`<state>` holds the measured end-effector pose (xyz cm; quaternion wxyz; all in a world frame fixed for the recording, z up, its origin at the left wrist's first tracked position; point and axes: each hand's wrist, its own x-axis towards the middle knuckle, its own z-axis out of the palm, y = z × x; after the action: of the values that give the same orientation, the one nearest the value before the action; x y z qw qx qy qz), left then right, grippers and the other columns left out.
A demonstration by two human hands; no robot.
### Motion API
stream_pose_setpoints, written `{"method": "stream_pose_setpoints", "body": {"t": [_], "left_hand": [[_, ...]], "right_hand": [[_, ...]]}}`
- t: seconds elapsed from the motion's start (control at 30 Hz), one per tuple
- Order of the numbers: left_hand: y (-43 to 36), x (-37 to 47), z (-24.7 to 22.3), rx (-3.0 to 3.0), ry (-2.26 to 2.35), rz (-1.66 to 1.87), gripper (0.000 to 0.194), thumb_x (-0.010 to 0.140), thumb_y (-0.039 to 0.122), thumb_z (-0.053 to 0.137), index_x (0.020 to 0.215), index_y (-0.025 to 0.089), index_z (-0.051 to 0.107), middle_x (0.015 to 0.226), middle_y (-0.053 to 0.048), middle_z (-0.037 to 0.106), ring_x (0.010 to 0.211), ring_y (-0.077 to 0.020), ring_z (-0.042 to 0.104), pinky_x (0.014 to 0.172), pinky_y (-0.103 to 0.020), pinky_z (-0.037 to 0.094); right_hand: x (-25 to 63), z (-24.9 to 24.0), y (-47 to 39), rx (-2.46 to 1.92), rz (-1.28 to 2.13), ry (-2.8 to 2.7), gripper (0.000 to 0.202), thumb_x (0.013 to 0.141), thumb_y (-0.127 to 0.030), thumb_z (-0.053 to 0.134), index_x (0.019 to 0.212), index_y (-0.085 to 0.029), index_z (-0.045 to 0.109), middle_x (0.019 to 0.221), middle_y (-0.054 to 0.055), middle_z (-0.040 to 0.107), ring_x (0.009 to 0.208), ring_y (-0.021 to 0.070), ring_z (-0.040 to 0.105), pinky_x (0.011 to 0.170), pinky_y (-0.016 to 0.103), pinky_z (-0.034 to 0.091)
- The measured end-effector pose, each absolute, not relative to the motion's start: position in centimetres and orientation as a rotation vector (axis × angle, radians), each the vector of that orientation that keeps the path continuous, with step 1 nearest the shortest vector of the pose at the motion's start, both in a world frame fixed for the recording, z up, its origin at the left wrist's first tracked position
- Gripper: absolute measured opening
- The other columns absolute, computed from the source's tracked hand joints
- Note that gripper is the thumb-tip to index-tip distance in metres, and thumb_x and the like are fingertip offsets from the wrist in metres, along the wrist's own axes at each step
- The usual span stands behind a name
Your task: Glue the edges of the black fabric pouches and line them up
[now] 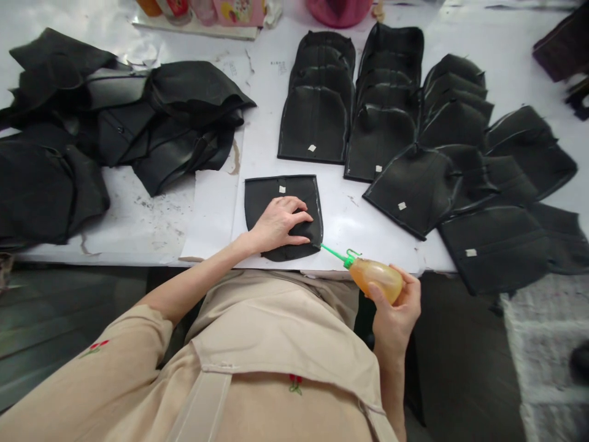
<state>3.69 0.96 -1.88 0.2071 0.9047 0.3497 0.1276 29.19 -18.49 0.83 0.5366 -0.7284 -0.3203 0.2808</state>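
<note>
Panel (260,199), black | under left hand (281,222) | bottle (378,277) in right hand (396,307)

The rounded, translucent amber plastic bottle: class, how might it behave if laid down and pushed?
The bottle would probably roll, its sides being rounded. It seems light: the right hand alone holds it up. Its long, thin green spout might bend if knocked.

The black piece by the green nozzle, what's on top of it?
The left hand rests on the black piece; a small white tag shows near its far edge. Whatever the hand covers is hidden.
</note>
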Motion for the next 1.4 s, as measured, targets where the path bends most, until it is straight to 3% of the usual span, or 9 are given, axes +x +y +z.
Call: {"method": "stream_pose_setpoints", "body": {"t": [0.3,0.53,0.83,1.4], "left_hand": [[1.6,6.3,-2.1,2.544,1.107,0.396,0.039,0.084,0.045,0.084,0.116,0.026,0.072,0.129,-0.012,0.066,0.126,-0.0354,0.056,0.105,-0.052,0.041],[1.6,6.3,-2.2,2.551,1.115,0.373,0.043,0.083,0.046,0.085,0.118,0.024,0.072,0.13,-0.013,0.066,0.126,-0.0359,0.056,0.104,-0.052,0.041],[1.4,6.5,-2.2,2.538,1.142,0.387,0.04,0.086,0.046,0.082,0.117,0.025,0.072,0.129,-0.013,0.066,0.126,-0.0358,0.055,0.104,-0.052,0.04],[1.1,7.0,-1.8,2.539,1.205,0.357,0.04,0.087,0.046,0.082,0.119,0.023,0.072,0.131,-0.013,0.066,0.127,-0.0345,0.055,0.104,-0.049,0.039]], "right_hand": [[28.2,0.8,-18.9,-1.753,0.488,-0.823,0.064,0.071,-0.047,0.093,0.121,-0.022,0.06,0.109,0.006,0.068,0.095,0.025,0.071,0.078,0.038,0.063],[27.5,-1.5,-19.0,-1.746,0.511,-0.857,0.068,0.071,-0.046,0.093,0.124,-0.022,0.058,0.118,0.009,0.065,0.105,0.0284,0.07,0.091,0.048,0.062],[27.6,-1.7,-19.8,-1.71,0.305,-1.098,0.065,0.075,-0.039,0.093,0.128,-0.024,0.058,0.118,0.008,0.064,0.107,0.028,0.069,0.09,0.045,0.063],[27.1,-1.3,-19.7,-1.745,0.233,-1.141,0.066,0.077,-0.045,0.092,0.129,-0.021,0.059,0.116,0.01,0.066,0.103,0.0278,0.07,0.085,0.044,0.065]]}}
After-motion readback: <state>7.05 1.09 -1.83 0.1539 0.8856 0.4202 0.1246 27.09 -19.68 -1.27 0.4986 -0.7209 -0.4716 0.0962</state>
